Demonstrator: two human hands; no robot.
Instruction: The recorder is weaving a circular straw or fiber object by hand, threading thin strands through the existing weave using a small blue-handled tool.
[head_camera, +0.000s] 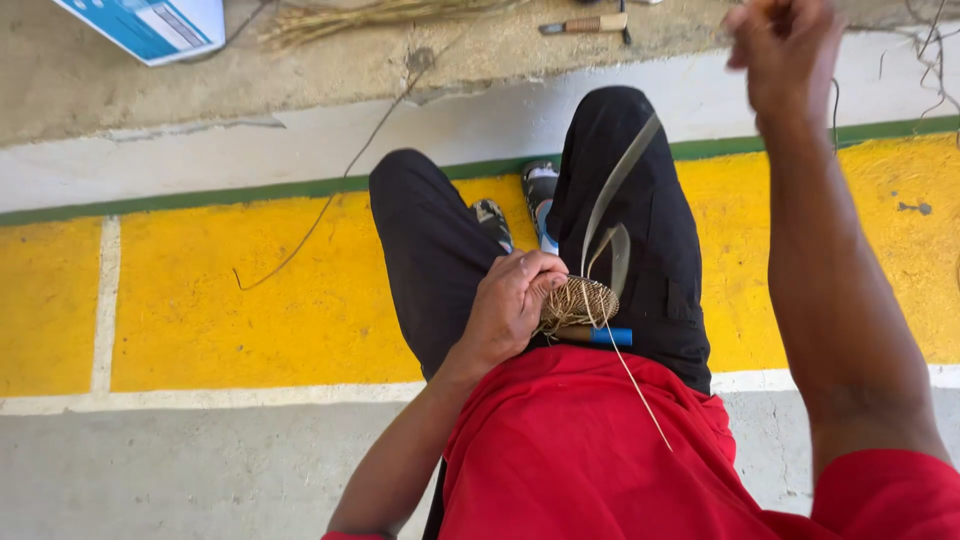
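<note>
I sit with a small coiled woven piece (580, 302) of tan fibre on my lap, over black trousers. My left hand (508, 305) grips its left edge, fingers curled around it. A long flat grey-green strand (618, 185) runs up from the piece toward my right hand (785, 55), which is raised high at the upper right, fingers closed, seemingly pinching the strand's end. A tool with a blue handle (600, 336) lies on my lap just below the woven piece. A thin pale fibre (640, 385) trails down over my red shirt.
Below my legs is a yellow-painted kerb (250, 300) with a green stripe and white lines. On the concrete beyond lie a bundle of dry fibres (370, 18), a wooden-handled knife (585, 24) and a blue-and-white box (150, 25). A thin loose strand (330, 195) crosses the kerb.
</note>
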